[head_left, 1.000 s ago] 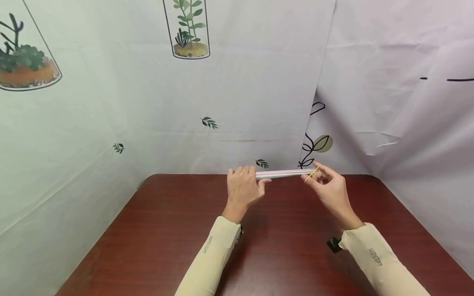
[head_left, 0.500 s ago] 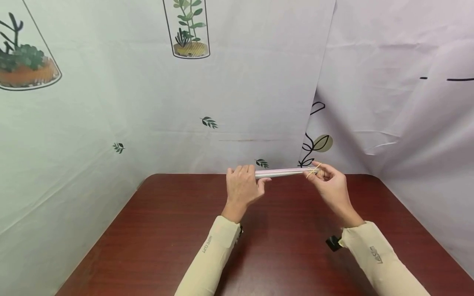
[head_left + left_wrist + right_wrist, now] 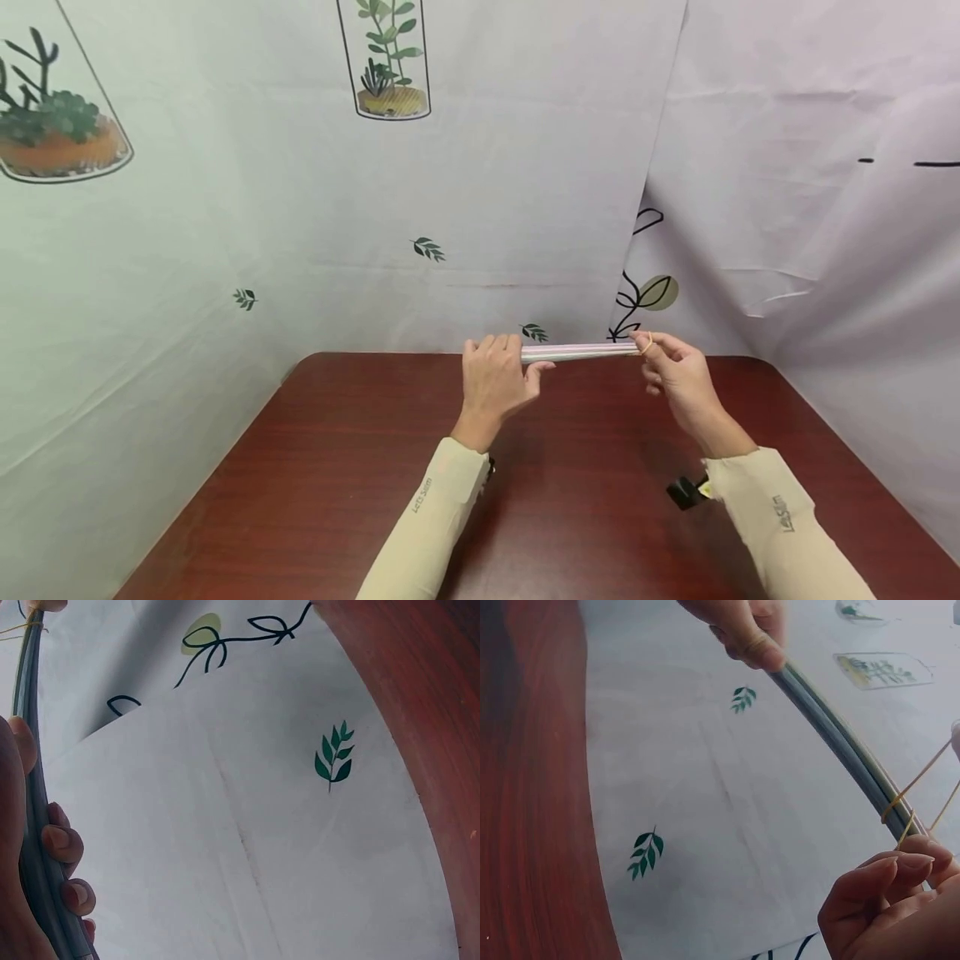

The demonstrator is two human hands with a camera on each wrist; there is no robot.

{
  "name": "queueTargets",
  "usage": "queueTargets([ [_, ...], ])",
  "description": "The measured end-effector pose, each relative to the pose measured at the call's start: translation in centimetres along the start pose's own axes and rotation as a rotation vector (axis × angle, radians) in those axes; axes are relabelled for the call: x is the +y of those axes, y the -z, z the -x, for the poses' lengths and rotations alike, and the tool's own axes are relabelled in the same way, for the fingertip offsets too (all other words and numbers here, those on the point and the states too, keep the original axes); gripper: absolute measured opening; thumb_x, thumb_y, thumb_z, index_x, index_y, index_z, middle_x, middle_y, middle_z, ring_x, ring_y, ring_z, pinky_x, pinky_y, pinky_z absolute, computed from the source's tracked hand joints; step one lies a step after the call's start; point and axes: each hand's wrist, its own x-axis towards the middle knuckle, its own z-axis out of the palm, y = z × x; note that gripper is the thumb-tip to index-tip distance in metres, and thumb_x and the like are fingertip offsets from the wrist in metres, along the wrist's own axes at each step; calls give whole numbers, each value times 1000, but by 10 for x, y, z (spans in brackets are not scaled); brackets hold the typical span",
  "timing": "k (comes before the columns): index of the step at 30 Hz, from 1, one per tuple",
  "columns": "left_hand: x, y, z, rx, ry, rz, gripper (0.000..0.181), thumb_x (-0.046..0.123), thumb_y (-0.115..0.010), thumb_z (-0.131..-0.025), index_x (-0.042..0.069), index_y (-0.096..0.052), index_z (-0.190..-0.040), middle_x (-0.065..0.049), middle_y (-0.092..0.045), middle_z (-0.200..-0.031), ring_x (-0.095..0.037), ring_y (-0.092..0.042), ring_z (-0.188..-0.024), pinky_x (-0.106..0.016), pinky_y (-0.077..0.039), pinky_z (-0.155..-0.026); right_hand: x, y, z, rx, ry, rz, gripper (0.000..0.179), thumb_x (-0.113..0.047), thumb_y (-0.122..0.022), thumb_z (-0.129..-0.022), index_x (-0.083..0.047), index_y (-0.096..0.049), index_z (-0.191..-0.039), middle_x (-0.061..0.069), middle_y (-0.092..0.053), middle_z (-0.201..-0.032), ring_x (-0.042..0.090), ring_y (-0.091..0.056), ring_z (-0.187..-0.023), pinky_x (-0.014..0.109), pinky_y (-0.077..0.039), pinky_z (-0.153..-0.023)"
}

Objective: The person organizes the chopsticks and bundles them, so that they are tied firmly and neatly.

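Observation:
My left hand (image 3: 491,375) grips the thick end of a bundle of slim chopsticks (image 3: 577,352), striped pink, white and green in the head view. The bundle lies level above the back of the table and tapers to the right. At its thin end is my right hand (image 3: 678,375), thumb and fingers bent around a yellow rubber band (image 3: 930,766). In the right wrist view the band loops round the chopsticks (image 3: 840,746) and stretches off to a fingertip at the right edge. The left wrist view shows curled left fingertips (image 3: 64,841) against the bundle.
The dark red wooden table (image 3: 337,467) has its back edge against a white cloth backdrop (image 3: 510,192) printed with plants. A black device (image 3: 684,493) sits by the right sleeve's cuff (image 3: 731,475).
The rubber band, spread wide and crossed between right thumb and fingers before, is now a smaller loop at the fingertips. The right hand has shifted slightly right; the left keeps its grip.

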Motion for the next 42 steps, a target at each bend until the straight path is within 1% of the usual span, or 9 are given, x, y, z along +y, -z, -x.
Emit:
queueTargets([
  [8, -1, 0, -1, -2, -26, 20, 54, 64, -59, -83, 13, -50, -68, 1, -48, -57, -20, -52, -56, -37, -37, -60, 2, 11, -4, -166, -129, -209, 27, -34, -50, -103, -21, -72, -110, -8, -30, -65, 11, -17, -61, 22, -27, -52],
  [13, 0, 0, 0, 12, -39, 24, 54, 64, -61, -81, 13, -49, -67, 1, -47, -57, -21, -51, -55, -36, -36, -59, 5, 12, -3, -130, -156, -250, 28, -40, -50, -102, -24, -72, -111, -10, -32, -66, 6, -21, -59, 17, -32, -50],
  [17, 0, 0, 1, 21, -44, 30, 54, 63, -65, -79, 13, -48, -67, 1, -47, -56, -21, -50, -55, -36, -36, -58, 6, 10, -2, -123, -136, -189, 27, -37, -52, -102, -23, -74, -109, -9, -34, -68, 3, -28, -56, 19, -28, -50],
  [20, 0, 0, 1, 17, -46, 30, 54, 63, -64, -79, 12, -49, -67, 0, -48, -57, -21, -51, -55, -36, -36, -59, 7, 10, -2, -161, -118, -103, 27, -34, -51, -103, -24, -76, -105, -7, -34, -71, 4, -33, -58, 23, -26, -52],
  [22, 0, 1, 1, 3, -45, 33, 55, 64, -63, -81, 13, -49, -68, 0, -48, -57, -21, -52, -56, -36, -36, -59, 7, 10, -3, -194, -102, -77, 25, -30, -51, -104, -25, -76, -104, -6, -41, -77, 5, -35, -62, 24, -28, -53],
  [30, -2, 5, -1, -55, -47, 32, 56, 68, -58, -83, 14, -49, -70, 2, -47, -58, -20, -52, -58, -35, -36, -61, 7, 13, -4, -280, -33, -140, 23, -11, -53, -102, -16, -74, -107, -4, -62, -102, 6, -45, -74, 21, -40, -58],
  [36, -4, 6, -1, -52, -53, 52, 57, 68, -59, -82, 14, -47, -67, 2, -44, -56, -20, -50, -55, -35, -35, -59, 5, 15, -4, -235, 28, -19, 23, -5, -58, -99, -16, -76, -108, -4, -68, -110, 6, -55, -81, 20, -46, -62],
  [39, -4, 5, -1, -43, -63, 60, 57, 67, -58, -83, 15, -45, -66, 2, -42, -55, -20, -49, -53, -34, -34, -58, 6, 15, -4, -187, 120, 101, 18, -5, -62, -96, -6, -75, -108, -4, -68, -108, 7, -57, -81, 19, -47, -66],
  [42, -4, 4, -1, -40, -66, 53, 57, 67, -58, -82, 15, -45, -65, 2, -43, -54, -20, -49, -52, -33, -33, -56, 7, 14, -4, -122, 263, 229, 18, 0, -64, -94, 8, -71, -107, -2, -66, -106, 7, -59, -88, 16, -48, -72],
])
